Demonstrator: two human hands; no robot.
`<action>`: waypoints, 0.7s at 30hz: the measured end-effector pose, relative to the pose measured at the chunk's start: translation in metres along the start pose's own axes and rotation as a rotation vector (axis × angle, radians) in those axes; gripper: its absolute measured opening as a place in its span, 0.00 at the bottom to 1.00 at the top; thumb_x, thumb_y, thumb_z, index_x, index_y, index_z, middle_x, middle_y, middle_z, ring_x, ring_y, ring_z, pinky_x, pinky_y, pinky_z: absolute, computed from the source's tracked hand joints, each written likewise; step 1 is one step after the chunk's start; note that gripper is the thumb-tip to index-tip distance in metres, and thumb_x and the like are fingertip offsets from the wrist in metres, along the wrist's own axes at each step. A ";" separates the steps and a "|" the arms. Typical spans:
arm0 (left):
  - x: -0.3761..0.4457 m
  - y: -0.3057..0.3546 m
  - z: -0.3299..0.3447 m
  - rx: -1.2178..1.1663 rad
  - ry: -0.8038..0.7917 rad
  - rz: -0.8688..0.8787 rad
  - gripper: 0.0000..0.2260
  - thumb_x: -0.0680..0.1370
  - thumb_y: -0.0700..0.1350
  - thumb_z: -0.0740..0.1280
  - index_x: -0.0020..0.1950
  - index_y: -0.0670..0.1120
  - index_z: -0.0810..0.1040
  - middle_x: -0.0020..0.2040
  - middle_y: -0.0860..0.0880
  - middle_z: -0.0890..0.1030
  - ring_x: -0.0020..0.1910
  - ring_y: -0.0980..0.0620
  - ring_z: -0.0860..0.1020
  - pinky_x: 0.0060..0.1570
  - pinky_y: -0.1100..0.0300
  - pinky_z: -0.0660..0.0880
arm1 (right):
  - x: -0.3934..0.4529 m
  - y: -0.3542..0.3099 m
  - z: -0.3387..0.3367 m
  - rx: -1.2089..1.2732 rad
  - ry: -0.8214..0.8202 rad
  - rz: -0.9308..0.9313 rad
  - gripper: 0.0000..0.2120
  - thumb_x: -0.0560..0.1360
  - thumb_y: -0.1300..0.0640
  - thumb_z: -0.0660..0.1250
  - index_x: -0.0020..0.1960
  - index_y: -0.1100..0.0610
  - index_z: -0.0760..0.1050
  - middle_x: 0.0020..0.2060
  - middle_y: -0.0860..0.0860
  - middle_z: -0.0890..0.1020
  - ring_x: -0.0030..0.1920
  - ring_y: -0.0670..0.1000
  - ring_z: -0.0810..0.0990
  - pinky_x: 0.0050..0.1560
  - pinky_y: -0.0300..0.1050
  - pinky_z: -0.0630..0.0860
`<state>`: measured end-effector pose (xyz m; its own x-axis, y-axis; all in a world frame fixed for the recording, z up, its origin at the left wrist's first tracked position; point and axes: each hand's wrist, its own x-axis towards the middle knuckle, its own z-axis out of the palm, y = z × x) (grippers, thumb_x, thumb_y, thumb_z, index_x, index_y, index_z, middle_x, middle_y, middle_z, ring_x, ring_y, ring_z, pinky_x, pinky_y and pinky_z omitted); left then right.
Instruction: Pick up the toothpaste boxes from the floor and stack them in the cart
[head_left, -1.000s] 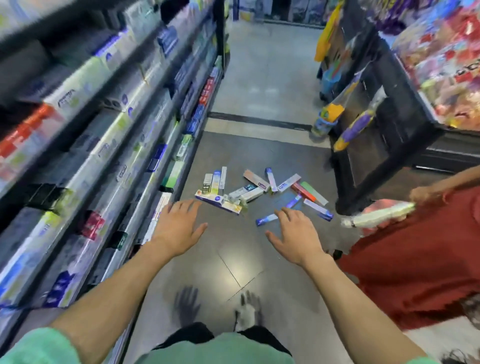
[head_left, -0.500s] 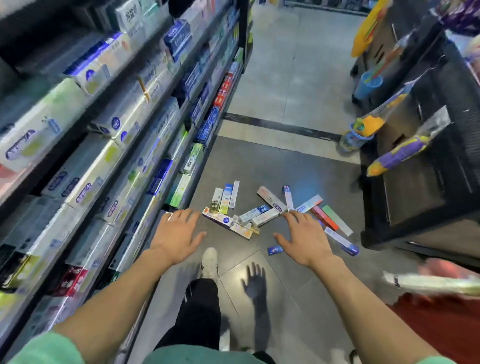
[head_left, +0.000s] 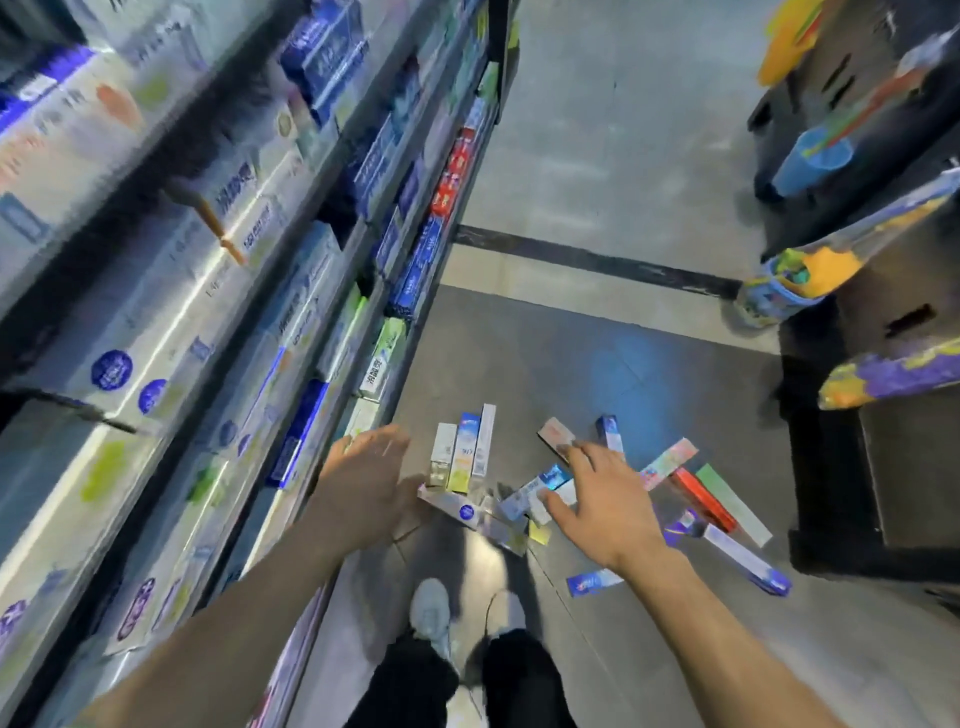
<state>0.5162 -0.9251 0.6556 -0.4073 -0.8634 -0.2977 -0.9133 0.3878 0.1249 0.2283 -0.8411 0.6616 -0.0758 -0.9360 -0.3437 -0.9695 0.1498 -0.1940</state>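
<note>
Both hands spread open above the toothpaste boxes (head_left: 524, 499) scattered on the grey floor (head_left: 613, 364).

The left hand (head_left: 363, 483) hovers left of the pile, the right hand (head_left: 602, 504) over its middle, fingers splayed, gripping nothing. Stocked shelves (head_left: 218, 312) edge the pile's left, a black display stand (head_left: 872, 457) its right; open floor lies beyond.
</note>
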 end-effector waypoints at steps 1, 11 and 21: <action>0.015 -0.006 0.016 -0.009 0.016 -0.005 0.28 0.80 0.60 0.64 0.75 0.47 0.69 0.75 0.47 0.70 0.72 0.45 0.70 0.69 0.48 0.64 | 0.018 0.002 0.016 0.000 -0.004 -0.023 0.29 0.79 0.36 0.58 0.74 0.52 0.66 0.71 0.52 0.71 0.70 0.57 0.69 0.69 0.51 0.67; 0.138 -0.066 0.314 -0.179 0.115 -0.024 0.29 0.77 0.56 0.58 0.62 0.33 0.80 0.56 0.33 0.82 0.54 0.35 0.83 0.54 0.41 0.80 | 0.179 0.051 0.318 -0.027 -0.041 -0.158 0.32 0.78 0.37 0.61 0.73 0.57 0.69 0.68 0.55 0.75 0.66 0.60 0.72 0.69 0.51 0.68; 0.253 -0.126 0.532 -0.281 0.053 -0.164 0.34 0.78 0.69 0.54 0.68 0.43 0.74 0.62 0.40 0.80 0.61 0.40 0.78 0.58 0.51 0.71 | 0.297 0.080 0.516 0.042 0.109 -0.197 0.26 0.78 0.46 0.68 0.69 0.62 0.73 0.65 0.60 0.78 0.62 0.64 0.76 0.63 0.55 0.73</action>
<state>0.5324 -1.0209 0.0609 -0.2476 -0.9254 -0.2868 -0.9301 0.1442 0.3377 0.2480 -0.9426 0.0702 0.0870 -0.9770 -0.1946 -0.9578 -0.0283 -0.2860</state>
